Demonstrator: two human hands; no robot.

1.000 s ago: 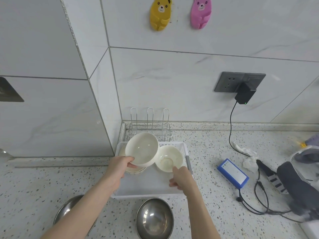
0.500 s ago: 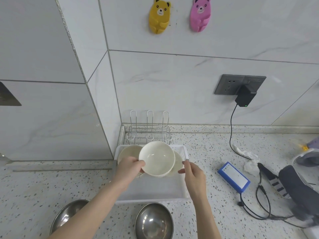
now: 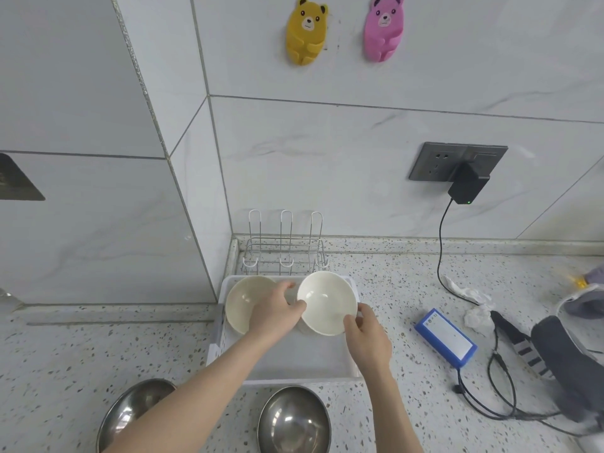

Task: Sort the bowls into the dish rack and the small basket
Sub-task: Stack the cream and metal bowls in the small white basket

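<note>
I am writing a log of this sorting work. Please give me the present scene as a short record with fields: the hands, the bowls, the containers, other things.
left hand: left hand grips the rim of the right white bowl
right hand: right hand pinches the same bowl's near rim
other white bowl: left white bowl in the white basket
rack: wire dish rack behind the basket, no bowl in it
steel bowls: two on the counter, left, right
other: blue box, charger

The white plastic tray [image 3: 287,361] sits at six o'clock from the wire dish rack [image 3: 283,253]. Two cream ceramic bowls [image 3: 327,302] stand side by side over the tray's twelve o'clock end. Two round steel bowls [image 3: 294,420] lie at the tray's six o'clock; the blue rectangular box [image 3: 446,336] lies at its three o'clock.
</note>
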